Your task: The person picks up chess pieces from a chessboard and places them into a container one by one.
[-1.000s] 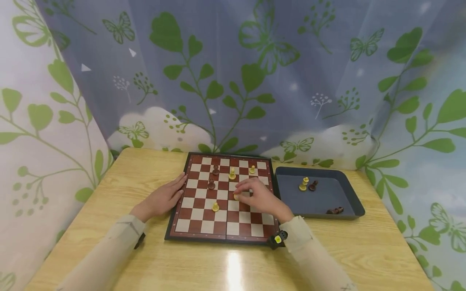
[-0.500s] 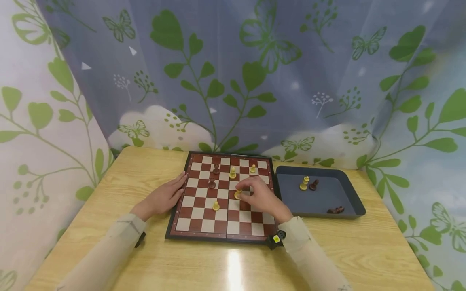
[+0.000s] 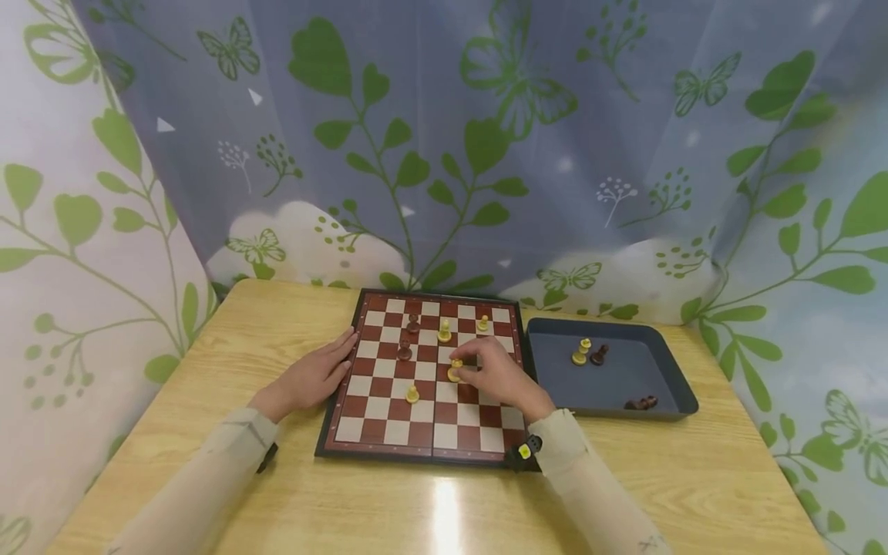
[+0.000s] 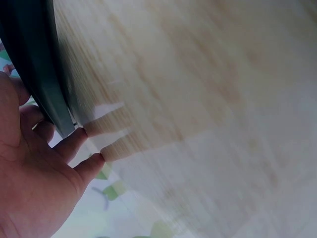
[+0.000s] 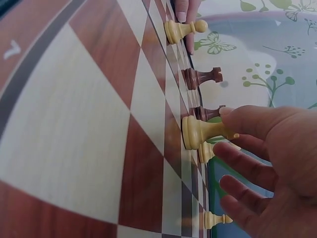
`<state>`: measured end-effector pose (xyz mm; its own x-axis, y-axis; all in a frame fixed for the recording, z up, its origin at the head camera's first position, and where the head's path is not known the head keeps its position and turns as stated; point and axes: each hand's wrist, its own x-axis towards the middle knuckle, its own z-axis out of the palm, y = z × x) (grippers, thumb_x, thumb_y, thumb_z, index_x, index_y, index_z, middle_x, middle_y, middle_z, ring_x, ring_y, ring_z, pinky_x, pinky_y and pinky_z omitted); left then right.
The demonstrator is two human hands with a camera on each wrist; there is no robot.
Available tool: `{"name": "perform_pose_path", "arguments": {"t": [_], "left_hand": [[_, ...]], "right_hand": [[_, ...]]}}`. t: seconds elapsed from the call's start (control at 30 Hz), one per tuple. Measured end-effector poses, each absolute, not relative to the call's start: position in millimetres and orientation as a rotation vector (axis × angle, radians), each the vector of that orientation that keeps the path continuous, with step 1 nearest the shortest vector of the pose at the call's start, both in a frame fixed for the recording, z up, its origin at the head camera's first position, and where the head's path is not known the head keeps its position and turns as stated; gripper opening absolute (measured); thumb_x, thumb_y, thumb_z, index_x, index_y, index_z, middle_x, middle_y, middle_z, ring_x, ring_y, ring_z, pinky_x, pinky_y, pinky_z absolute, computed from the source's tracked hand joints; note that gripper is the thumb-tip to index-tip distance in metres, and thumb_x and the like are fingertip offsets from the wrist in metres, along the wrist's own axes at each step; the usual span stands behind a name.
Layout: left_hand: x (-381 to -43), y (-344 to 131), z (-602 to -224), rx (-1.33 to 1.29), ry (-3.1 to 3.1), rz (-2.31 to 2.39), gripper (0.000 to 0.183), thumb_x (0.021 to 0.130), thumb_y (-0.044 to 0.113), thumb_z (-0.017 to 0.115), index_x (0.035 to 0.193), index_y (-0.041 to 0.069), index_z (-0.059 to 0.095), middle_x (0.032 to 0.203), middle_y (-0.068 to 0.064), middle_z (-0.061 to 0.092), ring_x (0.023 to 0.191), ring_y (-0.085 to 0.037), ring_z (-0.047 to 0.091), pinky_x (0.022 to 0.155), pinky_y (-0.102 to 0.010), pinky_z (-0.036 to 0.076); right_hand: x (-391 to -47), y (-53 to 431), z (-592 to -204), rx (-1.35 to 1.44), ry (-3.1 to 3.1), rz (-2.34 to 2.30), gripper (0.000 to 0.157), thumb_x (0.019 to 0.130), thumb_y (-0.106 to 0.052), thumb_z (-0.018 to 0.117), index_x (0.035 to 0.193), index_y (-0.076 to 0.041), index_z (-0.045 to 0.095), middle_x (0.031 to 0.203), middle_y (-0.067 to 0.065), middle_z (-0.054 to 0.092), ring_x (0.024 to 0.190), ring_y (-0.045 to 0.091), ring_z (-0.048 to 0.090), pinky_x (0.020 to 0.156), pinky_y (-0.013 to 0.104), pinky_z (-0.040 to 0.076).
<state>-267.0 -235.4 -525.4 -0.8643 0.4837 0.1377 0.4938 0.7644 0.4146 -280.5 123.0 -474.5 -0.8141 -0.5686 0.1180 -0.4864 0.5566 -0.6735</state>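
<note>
My right hand (image 3: 501,379) pinches a cream chess piece (image 5: 198,133) by its upper part between thumb and fingers. The piece stands upright on the red-and-white chessboard (image 3: 472,438), and the fingertips partly hide its top. My left hand (image 3: 308,379) lies at the board's left side, fingers extended and touching the dark edge (image 4: 37,59). Two dark red pieces stand in the left half, one a rook (image 5: 204,78). Nearer me is a cream pawn (image 3: 412,395). Another cream piece (image 3: 445,332) and a smaller one (image 3: 483,323) stand toward the back.
A dark grey tray (image 3: 624,333) sits right of the board, close to its edge. Inside are an upright cream piece (image 3: 581,352), a dark piece (image 3: 600,355) beside it and dark pieces (image 3: 641,403) lying near the front wall. A leaf-patterned curtain (image 3: 444,154) borders the wooden table (image 3: 375,509).
My right hand's fingers have shifted slightly, and more of the cream piece shows between them. The left hand stays at the board's edge.
</note>
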Motion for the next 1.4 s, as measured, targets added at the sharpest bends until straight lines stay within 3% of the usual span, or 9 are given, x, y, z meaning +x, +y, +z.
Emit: {"name": "perform_pose_path", "arguments": {"t": [0.37, 0.67, 1.13, 1.4], "left_hand": [[-267.1, -232.0, -525.2, -0.819, -2.923, -0.711, 0.054, 0.110, 0.019, 0.040, 0.157, -0.006, 0.028, 0.165, -0.025, 0.024, 0.145, -0.045, 0.036, 0.116, -0.058, 0.036], [-267.3, -231.5, -523.5, -0.802, -2.950, -0.704, 0.054, 0.110, 0.017, 0.040, 0.157, -0.007, 0.027, 0.165, -0.025, 0.022, 0.146, -0.045, 0.035, 0.117, -0.058, 0.035], [-265.5, -235.6, -523.4, -0.799, -2.956, -0.700, 0.054, 0.110, 0.017, 0.040, 0.157, -0.008, 0.028, 0.164, -0.027, 0.023, 0.146, -0.046, 0.035, 0.116, -0.058, 0.035], [-265.5, -232.2, -519.8, -0.809, -2.951, -0.709, 0.054, 0.110, 0.016, 0.040, 0.156, -0.008, 0.028, 0.164, -0.027, 0.023, 0.146, -0.047, 0.034, 0.117, -0.059, 0.034]], "right_hand": [[-278.9, 127.3, -476.7, -0.849, 2.676, -1.107, 0.022, 0.096, -0.013, 0.072, 0.116, -0.003, 0.076, 0.119, 0.010, 0.071, 0.116, 0.031, 0.062, 0.098, 0.051, 0.053], [-278.3, 134.4, -475.7, -0.843, 2.750, -1.220, 0.022, 0.093, -0.015, 0.076, 0.112, -0.004, 0.078, 0.123, 0.011, 0.070, 0.125, 0.034, 0.056, 0.110, 0.057, 0.042], [-255.2, 162.9, -457.6, -0.739, 2.867, -1.367, 0.023, 0.092, -0.019, 0.077, 0.113, -0.010, 0.078, 0.126, 0.010, 0.069, 0.127, 0.034, 0.053, 0.107, 0.061, 0.041], [-249.6, 196.3, -461.0, -0.635, 2.927, -1.423, 0.025, 0.092, -0.017, 0.077, 0.115, -0.005, 0.076, 0.127, 0.013, 0.068, 0.128, 0.038, 0.052, 0.106, 0.063, 0.040]]}}
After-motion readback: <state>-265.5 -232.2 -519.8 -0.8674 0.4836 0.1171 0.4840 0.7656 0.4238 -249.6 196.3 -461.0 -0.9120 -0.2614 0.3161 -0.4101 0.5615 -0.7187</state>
